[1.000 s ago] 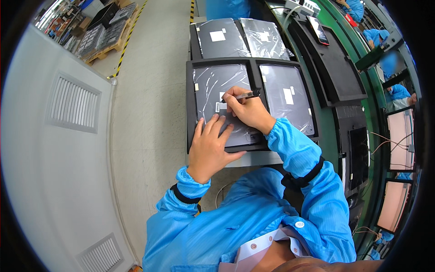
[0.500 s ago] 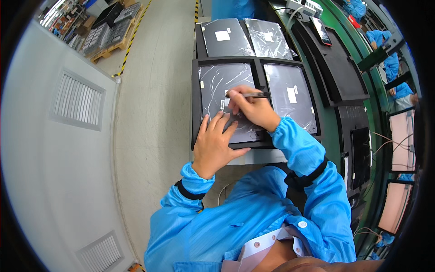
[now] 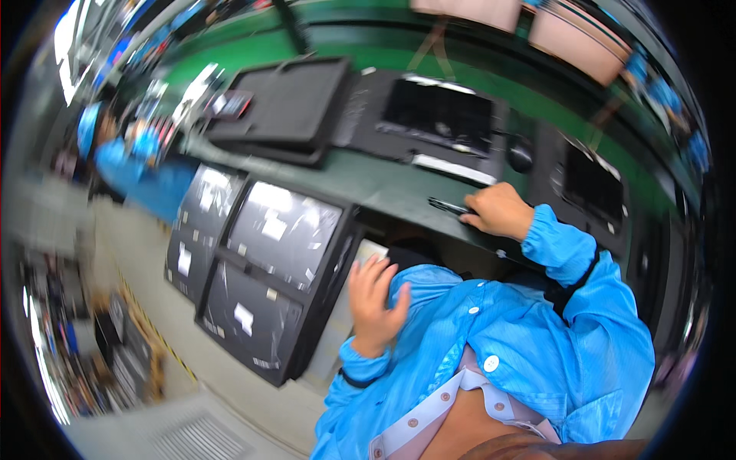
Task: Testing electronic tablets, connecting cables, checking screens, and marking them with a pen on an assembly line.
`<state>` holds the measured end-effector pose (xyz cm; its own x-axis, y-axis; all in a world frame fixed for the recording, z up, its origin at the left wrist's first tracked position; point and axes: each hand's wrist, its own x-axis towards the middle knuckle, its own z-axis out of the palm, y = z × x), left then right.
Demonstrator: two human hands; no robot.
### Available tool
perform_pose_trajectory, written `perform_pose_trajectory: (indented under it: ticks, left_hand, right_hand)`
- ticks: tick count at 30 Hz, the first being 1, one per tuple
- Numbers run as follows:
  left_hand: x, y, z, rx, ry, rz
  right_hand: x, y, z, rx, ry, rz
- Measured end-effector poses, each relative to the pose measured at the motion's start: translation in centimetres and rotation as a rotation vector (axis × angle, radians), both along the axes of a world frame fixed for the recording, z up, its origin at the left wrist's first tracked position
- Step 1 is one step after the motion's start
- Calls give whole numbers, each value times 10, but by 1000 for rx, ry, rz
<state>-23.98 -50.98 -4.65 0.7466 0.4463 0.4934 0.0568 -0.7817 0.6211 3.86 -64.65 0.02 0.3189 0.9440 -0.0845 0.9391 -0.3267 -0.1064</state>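
Observation:
My right hand [image 3: 498, 210] is closed round a dark pen [image 3: 446, 205], just over the near edge of the green bench [image 3: 383, 184]. My left hand [image 3: 376, 300] hangs in front of my body with its fingers apart and nothing in it. To its left, a black foam tray [image 3: 303, 349] holds several dark flat panels under clear film, among them one panel [image 3: 307, 238] at the upper right and another [image 3: 268, 310] at the near side. White labels sit on the panels. Neither hand touches the tray.
On the bench lie a dark screen [image 3: 437, 115], a white strip [image 3: 452, 169], a black mouse [image 3: 520, 153] and a second screen [image 3: 592, 184]. An empty-looking black tray [image 3: 295, 100] bears a phone [image 3: 230, 105]. A person in blue [image 3: 146, 172] stands at the far left.
My view and body have turned right, toward the bench. Both hands have left the film-covered panel; the right still holds the pen, and the left has lifted off.

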Motion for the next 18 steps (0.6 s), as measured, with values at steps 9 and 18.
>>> perform_pose_trajectory:
  ticks: [9, 18]
  left_hand:
    - [185, -59, -19, 427, 202, -222]
    - [192, -62, -33, 337, 150, -197]
  right_hand:
    - [21, -307, 57, 354, -346, -881]
    - [-71, -608, 63, 131, -515, -1716]
